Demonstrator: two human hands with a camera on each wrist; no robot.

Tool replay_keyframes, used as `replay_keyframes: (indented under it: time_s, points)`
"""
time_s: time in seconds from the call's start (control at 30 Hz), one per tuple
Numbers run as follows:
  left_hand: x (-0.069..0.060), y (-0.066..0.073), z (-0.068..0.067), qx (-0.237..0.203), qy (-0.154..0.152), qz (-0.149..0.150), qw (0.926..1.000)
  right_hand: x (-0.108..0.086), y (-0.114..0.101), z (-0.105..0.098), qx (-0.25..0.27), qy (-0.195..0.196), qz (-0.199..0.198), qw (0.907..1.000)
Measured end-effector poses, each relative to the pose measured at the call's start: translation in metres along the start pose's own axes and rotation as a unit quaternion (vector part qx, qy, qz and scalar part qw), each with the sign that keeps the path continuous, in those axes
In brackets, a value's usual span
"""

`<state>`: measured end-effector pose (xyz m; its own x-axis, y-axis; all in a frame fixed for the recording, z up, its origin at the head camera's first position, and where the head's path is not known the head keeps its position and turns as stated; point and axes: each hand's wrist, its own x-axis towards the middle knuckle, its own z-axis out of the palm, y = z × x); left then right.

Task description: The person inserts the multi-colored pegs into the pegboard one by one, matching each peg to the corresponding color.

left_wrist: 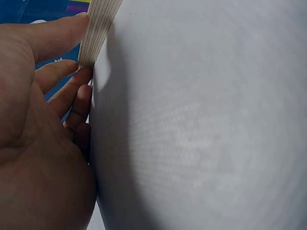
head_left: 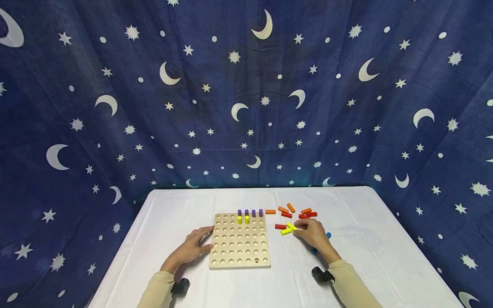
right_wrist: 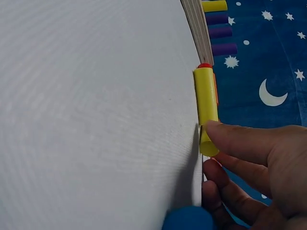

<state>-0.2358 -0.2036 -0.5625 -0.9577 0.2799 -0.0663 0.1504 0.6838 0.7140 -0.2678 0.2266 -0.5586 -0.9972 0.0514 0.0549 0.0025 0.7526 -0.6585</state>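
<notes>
A square wooden pegboard [head_left: 239, 268] with rows of round holes lies on the table. Several purple pegs [head_left: 253, 213] stand upright along its back row, with two yellow pegs [head_left: 247, 220] just in front of them. My left hand [head_left: 190, 248] touches the board's left edge with thumb and fingertips, and the layered side [left_wrist: 98, 36] shows in the left wrist view. To the right of the board, my right hand [head_left: 316, 235] pinches a yellow peg [right_wrist: 209, 147] between thumb and fingers. Another yellow peg [head_left: 286, 232] lies right beside it.
Loose red pegs [head_left: 280, 226] and orange pegs [head_left: 270, 211] lie scattered right of the board. Blue pegs [head_left: 328, 235] lie by the right hand, partly hidden under it. A white cloth [head_left: 185, 205] covers the table; a dark blue star-and-moon curtain [head_left: 215, 128] hangs behind.
</notes>
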Motion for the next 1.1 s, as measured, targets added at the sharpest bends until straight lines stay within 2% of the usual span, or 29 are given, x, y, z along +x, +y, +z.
replay_keyframes:
  time_s: [0.1, 0.3, 0.8, 1.0, 1.1]
  points:
    - [-0.0001, -0.0014, -0.0003, 0.000, 0.003, 0.011, 0.9999, 0.0015, -0.0008, 0.0009, -0.007, -0.003, 0.004, 1.0000]
    - [0.0005, -0.0011, 0.0007, -0.006, 0.004, 0.006, 1.0000, 0.0015, -0.0020, -0.0010, -0.005, -0.010, 0.013, 0.9999]
    - [0.0009, -0.0020, 0.0014, 0.000, 0.007, 0.002, 1.0000, 0.0007, 0.0019, -0.0054, 0.047, 0.023, 0.026, 0.9983]
    - [0.0016, -0.0018, 0.0018, -0.004, 0.003, -0.012, 0.9999, 0.0004, 0.0027, -0.0062, 0.063, 0.036, 0.018, 0.9972]
    - [0.0016, -0.0019, 0.0019, -0.004, 0.005, -0.008, 0.9999, -0.0005, 0.0017, -0.0073, 0.072, 0.038, 0.019, 0.9965]
